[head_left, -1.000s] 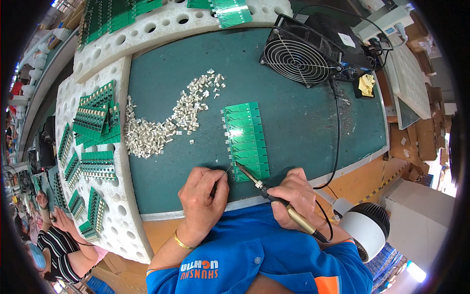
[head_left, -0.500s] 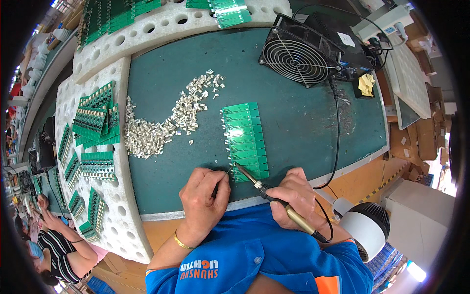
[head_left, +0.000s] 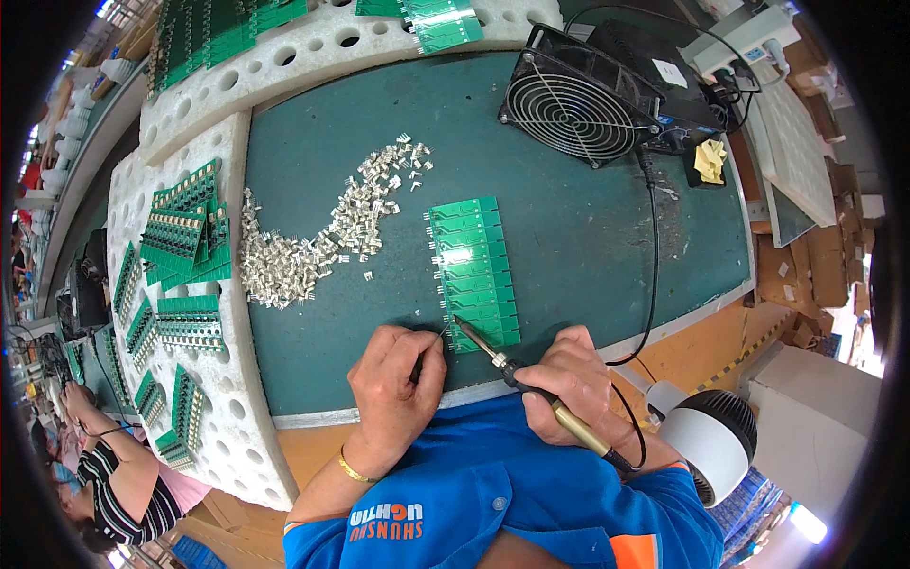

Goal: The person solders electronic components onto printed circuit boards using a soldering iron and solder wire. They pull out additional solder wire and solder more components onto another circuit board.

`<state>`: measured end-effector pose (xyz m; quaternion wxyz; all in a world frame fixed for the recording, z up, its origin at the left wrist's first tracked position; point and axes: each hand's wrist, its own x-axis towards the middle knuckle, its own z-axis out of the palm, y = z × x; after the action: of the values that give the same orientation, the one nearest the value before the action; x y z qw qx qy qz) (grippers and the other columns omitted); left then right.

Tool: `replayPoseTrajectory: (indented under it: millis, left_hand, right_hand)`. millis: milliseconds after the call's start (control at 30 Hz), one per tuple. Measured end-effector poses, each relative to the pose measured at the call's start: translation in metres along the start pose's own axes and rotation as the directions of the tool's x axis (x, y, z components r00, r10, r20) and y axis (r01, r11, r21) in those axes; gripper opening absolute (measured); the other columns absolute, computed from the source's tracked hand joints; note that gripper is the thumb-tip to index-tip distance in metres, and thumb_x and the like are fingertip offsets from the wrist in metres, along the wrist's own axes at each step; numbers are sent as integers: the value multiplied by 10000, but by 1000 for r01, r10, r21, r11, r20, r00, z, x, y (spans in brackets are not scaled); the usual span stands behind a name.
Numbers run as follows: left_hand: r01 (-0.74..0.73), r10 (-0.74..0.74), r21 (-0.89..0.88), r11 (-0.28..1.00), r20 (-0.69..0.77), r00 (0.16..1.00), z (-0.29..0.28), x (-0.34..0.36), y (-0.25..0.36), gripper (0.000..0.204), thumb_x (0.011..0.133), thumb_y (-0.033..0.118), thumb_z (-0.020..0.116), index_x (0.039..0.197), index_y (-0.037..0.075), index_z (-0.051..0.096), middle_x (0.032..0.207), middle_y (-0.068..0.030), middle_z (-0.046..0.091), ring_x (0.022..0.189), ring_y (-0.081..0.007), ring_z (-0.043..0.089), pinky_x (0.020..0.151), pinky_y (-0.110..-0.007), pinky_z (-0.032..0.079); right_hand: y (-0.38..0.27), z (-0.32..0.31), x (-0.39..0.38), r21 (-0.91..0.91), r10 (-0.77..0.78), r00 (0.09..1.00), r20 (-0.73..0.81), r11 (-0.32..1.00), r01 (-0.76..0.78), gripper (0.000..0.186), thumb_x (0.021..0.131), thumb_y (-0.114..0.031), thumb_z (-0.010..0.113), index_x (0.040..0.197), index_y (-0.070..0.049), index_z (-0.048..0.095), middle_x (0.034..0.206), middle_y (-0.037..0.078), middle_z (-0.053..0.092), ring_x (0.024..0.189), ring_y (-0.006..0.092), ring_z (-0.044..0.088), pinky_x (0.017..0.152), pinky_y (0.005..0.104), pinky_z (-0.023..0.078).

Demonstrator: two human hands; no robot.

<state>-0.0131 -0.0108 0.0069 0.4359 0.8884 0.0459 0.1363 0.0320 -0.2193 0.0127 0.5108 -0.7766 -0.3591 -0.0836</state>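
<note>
A green circuit board panel [head_left: 483, 270] lies on the green mat, with small connectors along its left edge. My right hand [head_left: 573, 389] grips a soldering iron [head_left: 588, 429], its tip resting on the board's lower left edge. My left hand [head_left: 396, 379], just left of the panel, pinches a thin solder wire [head_left: 442, 334] that reaches toward the tip. A loose heap of small white connectors [head_left: 294, 266] spreads to the upper left of both hands.
Foam trays [head_left: 237, 427] hold populated boards at left and panels at the back. A black fan [head_left: 569, 109], yellow sponge [head_left: 709, 161] and iron cable occupy the right side. A white fan [head_left: 692, 441] stands below right. A co-worker [head_left: 123, 484] works at left.
My hands, the iron and the board are almost unchanged. The co-worker at left has leaned and shifted both arms upward along the neighbouring bench.
</note>
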Motion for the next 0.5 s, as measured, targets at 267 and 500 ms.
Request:
replayPoseTrajectory:
  millis: [267, 500]
  left_hand:
    - [24, -23, -29, 999, 17, 1000, 0, 1, 0, 96, 798, -58, 718, 858, 11, 687, 776, -86, 610, 595, -140, 555, 501, -259, 430]
    - [39, -39, -55, 998, 14, 999, 0, 0, 0, 90, 804, -61, 718, 855, 7, 688, 776, -80, 611, 598, -131, 546, 497, -251, 421]
  right_hand:
    - [0, 0, -1, -13, -10, 1000, 10, 1000, 10, 264, 710, -47, 709, 969, -48, 660, 651, 38, 618, 543, 206, 556, 630, 357, 425]
    - [-2, -2, -1, -21, -6, 999, 33, 1000, 6, 266, 719, -64, 715, 979, -54, 660, 643, 30, 613, 546, 200, 570, 641, 353, 431]
